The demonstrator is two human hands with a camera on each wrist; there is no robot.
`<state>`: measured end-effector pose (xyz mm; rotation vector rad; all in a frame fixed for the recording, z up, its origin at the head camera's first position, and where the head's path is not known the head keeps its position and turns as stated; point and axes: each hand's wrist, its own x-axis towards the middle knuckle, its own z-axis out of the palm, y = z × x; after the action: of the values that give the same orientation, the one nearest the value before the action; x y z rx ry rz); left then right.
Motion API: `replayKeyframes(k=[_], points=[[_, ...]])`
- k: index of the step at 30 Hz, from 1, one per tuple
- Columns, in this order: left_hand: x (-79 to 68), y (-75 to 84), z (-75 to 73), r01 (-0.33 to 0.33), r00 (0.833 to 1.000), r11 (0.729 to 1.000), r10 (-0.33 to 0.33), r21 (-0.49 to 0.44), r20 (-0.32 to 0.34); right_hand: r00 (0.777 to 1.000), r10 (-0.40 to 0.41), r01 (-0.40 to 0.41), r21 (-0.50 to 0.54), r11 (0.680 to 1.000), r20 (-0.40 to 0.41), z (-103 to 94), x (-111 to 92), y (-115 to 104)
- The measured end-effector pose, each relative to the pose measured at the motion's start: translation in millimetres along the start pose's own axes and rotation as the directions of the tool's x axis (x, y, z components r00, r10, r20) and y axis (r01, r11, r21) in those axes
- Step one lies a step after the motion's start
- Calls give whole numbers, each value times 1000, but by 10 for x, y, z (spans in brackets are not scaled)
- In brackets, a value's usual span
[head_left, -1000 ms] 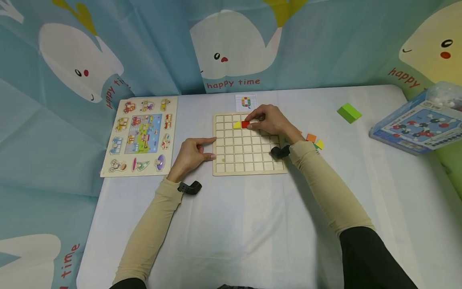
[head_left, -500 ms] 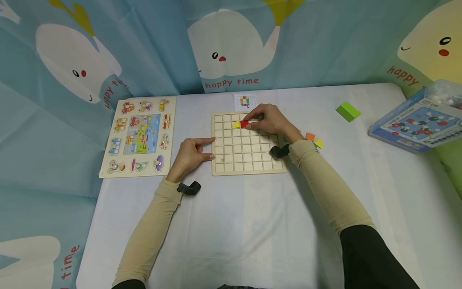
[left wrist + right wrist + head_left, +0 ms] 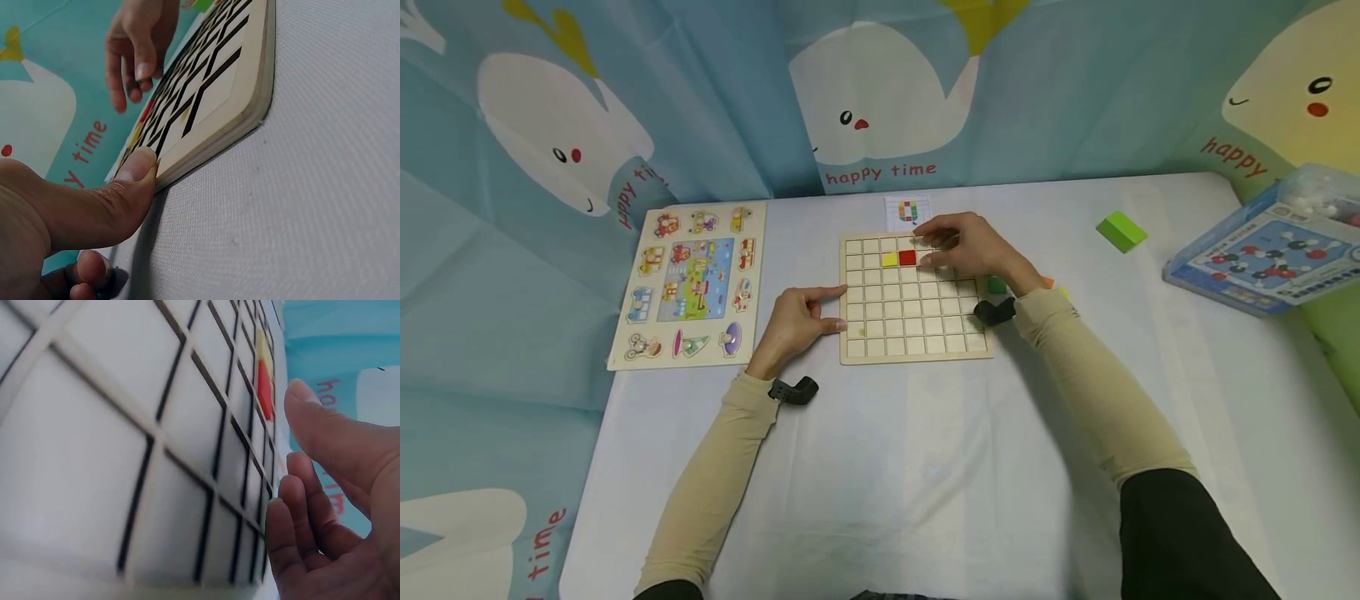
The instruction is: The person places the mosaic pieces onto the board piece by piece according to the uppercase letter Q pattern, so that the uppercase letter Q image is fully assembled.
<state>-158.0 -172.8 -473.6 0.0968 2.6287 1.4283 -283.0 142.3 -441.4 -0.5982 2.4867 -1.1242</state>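
Observation:
A wooden grid board [image 3: 917, 329] lies flat in the middle of the table in the head view. In its second row from the back, a yellow tile [image 3: 889, 259] and a red tile [image 3: 907, 257] fill neighbouring squares. My left hand [image 3: 796, 323] steadies the board's left side, with thumb and index finger spread along that edge; the left wrist view shows the thumb [image 3: 122, 200] on the rim. Just right of the red tile hovers my right hand [image 3: 968, 246], its fingers loosely bent and apart from the tile. Nothing is held in it in the right wrist view.
Behind the board lies a small pattern card [image 3: 892, 217]. A green tile [image 3: 996, 285] and other coloured pieces sit to the right, partly behind the right wrist. A picture puzzle [image 3: 751, 333] lies left; a green block [image 3: 1122, 232] and a blue box [image 3: 1262, 254] stand right.
My right hand has let go of the red tile, which stays in its square, and has drawn slightly to the right. The left hand keeps its place on the board's edge.

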Motion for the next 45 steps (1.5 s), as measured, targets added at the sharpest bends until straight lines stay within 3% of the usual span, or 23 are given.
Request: replayKeyframes(k=[13,20,24,31,35,45], points=[[-8,-13,-6,-11,1000,1000,11,-1,15,993,109,-115,-132,984,-56,-478,-584,298],[-19,-29,-8,-3,1000,1000,3,4,17,985,158,-167,-148,975,-70,-628,-925,432],[-26,-31,-9,-10,1000,1000,10,2,17,982,147,-167,-184,969,-114,-692,-1130,509],[-19,-26,-9,-26,1000,1000,26,4,13,967,152,-196,-217,956,-202,-764,-1486,652],[-20,-18,-9,-25,1000,1000,25,4,14,961,189,-232,-214,949,-202,-755,-1637,718],[-41,-18,-7,-17,1000,1000,17,11,15,961,210,-247,-210,946,-182,-656,-1751,783]])
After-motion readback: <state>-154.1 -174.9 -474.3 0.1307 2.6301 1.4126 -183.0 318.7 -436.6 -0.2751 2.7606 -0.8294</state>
